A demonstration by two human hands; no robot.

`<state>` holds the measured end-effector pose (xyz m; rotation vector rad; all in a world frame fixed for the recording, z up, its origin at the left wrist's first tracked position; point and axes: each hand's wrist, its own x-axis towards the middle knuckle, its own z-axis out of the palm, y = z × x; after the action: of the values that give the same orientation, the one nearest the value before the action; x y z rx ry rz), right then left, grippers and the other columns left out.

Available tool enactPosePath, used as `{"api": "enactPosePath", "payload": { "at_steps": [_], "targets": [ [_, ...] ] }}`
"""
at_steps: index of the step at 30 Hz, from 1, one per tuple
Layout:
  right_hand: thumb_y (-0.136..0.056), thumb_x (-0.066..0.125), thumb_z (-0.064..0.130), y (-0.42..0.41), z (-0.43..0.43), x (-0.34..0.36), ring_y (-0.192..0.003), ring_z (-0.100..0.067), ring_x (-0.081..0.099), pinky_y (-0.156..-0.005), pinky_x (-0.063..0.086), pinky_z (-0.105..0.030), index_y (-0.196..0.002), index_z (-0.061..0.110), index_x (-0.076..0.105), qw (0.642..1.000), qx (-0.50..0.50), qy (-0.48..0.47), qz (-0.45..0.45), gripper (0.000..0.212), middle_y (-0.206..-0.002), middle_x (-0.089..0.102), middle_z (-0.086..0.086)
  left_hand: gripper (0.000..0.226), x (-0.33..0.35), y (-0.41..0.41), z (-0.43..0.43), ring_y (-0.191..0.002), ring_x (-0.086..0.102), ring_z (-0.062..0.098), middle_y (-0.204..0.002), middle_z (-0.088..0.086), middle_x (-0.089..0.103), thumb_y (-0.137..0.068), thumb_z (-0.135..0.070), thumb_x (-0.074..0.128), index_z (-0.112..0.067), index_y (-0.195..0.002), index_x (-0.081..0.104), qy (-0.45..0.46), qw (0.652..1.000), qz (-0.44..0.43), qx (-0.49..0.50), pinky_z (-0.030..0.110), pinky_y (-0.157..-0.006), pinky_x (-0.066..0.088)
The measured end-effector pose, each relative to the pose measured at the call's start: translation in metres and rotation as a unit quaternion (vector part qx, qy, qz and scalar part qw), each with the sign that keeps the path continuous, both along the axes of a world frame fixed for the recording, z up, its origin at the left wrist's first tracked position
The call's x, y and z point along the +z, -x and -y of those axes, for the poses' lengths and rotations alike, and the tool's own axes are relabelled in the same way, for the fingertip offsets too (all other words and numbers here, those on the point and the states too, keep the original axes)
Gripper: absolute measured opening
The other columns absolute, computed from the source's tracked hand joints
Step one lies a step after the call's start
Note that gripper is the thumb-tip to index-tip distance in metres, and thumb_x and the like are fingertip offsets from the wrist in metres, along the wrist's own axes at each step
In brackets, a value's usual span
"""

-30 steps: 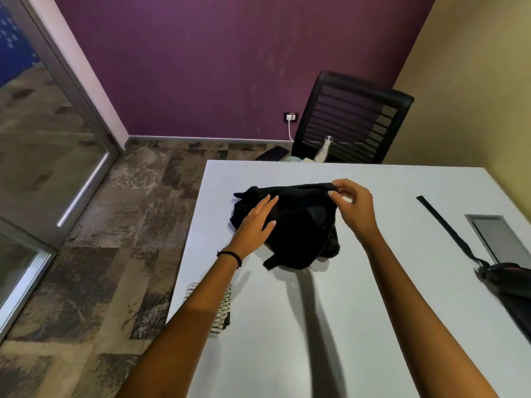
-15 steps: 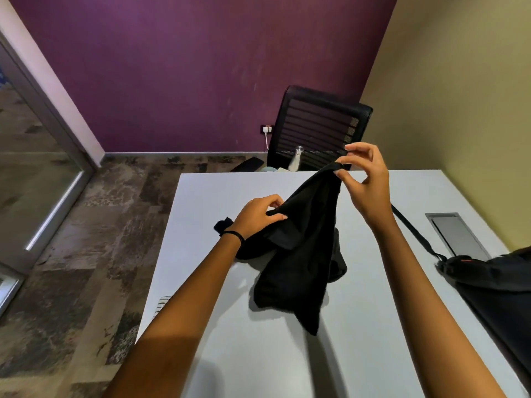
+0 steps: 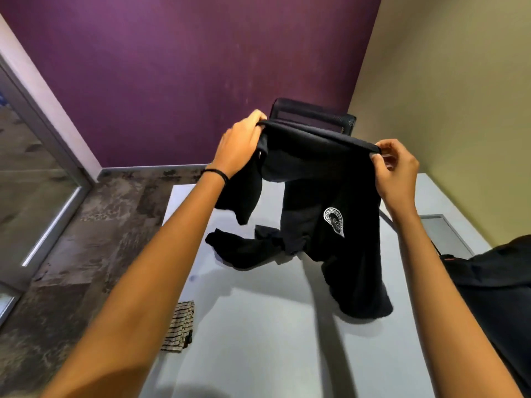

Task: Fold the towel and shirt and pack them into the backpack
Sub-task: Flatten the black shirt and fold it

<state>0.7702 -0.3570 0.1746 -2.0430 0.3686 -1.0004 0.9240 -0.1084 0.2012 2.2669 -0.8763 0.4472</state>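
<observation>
The shirt before you is plain black, with a round white emblem. The table is pale grey and unpatterned. The towel is cream with thin dark stripes. The backpack is black, with a small red detail. The band on your left wrist is black. The rear wall is purple, the side wall olive-beige. The chair is black. The carpet is mottled grey and brown.

Table: pale grey top, seen from its near end
Left edge: striped towel lies here, draped partly over the side
Middle: black shirt, only its bunched lower part rests on the top, the rest is lifted clear
Right edge: dark backpack sits on the top
Far right: grey hatch set flush in the top
</observation>
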Motion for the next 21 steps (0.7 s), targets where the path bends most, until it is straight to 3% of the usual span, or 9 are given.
{"api": "enactPosePath", "payload": {
  "at_steps": [5, 9, 14, 18, 21],
  "targets": [
    [-0.085, 0.057, 0.008, 0.002, 0.013, 0.006, -0.067, 0.009, 0.054, -0.066, 0.041, -0.007, -0.094, 0.008, 0.065, 1.000, -0.007, -0.009, 0.009, 0.012, -0.085, 0.063, 0.002, 0.020, 0.055, -0.002, 0.010, -0.095, 0.058, 0.025, -0.105, 0.002, 0.064, -0.097, -0.025, 0.042, -0.014, -0.107, 0.055, -0.019, 0.996, 0.092, 0.001, 0.029, -0.068, 0.034],
    [-0.083, 0.059, 0.006, 0.003, 0.022, 0.017, -0.065, 0.011, 0.054, -0.066, 0.041, -0.008, -0.091, 0.013, 0.065, 1.000, 0.003, -0.019, 0.019, 0.012, -0.079, 0.061, 0.008, 0.020, 0.064, -0.002, 0.021, -0.093, 0.060, 0.020, -0.099, -0.002, 0.067, -0.094, -0.031, 0.048, -0.017, -0.102, 0.061, 0.025, 0.998, 0.055, 0.014, 0.032, -0.072, 0.044],
    [-0.081, 0.060, 0.005, 0.010, 0.027, 0.024, -0.072, 0.003, 0.056, -0.072, 0.044, -0.016, -0.080, 0.034, 0.060, 0.996, 0.047, -0.068, 0.042, 0.028, -0.076, 0.063, 0.019, 0.016, 0.026, 0.002, 0.024, -0.091, 0.062, 0.013, -0.095, -0.009, 0.067, -0.090, -0.033, 0.054, -0.024, -0.099, 0.065, 0.079, 0.997, -0.013, 0.015, 0.031, -0.076, 0.050],
    [-0.080, 0.060, 0.006, 0.012, 0.022, 0.036, -0.073, 0.002, 0.057, -0.074, 0.044, -0.016, -0.081, 0.030, 0.061, 0.989, 0.116, -0.078, 0.044, 0.025, -0.074, 0.065, 0.024, 0.015, -0.021, 0.001, 0.021, -0.092, 0.054, 0.016, -0.100, 0.002, 0.059, -0.089, -0.029, 0.060, -0.018, -0.096, 0.067, 0.051, 0.997, -0.012, 0.055, 0.030, -0.072, 0.046],
    [-0.080, 0.058, 0.005, 0.007, 0.011, 0.045, -0.074, -0.001, 0.058, -0.074, 0.045, -0.016, -0.081, 0.029, 0.062, 0.986, 0.150, -0.063, 0.045, 0.023, -0.074, 0.065, 0.022, 0.012, -0.049, 0.016, 0.021, -0.076, 0.046, 0.014, -0.084, 0.004, 0.048, -0.091, -0.024, 0.059, -0.012, -0.093, 0.060, 0.071, 0.996, -0.030, 0.048, 0.025, -0.062, 0.039]
  ]
}}
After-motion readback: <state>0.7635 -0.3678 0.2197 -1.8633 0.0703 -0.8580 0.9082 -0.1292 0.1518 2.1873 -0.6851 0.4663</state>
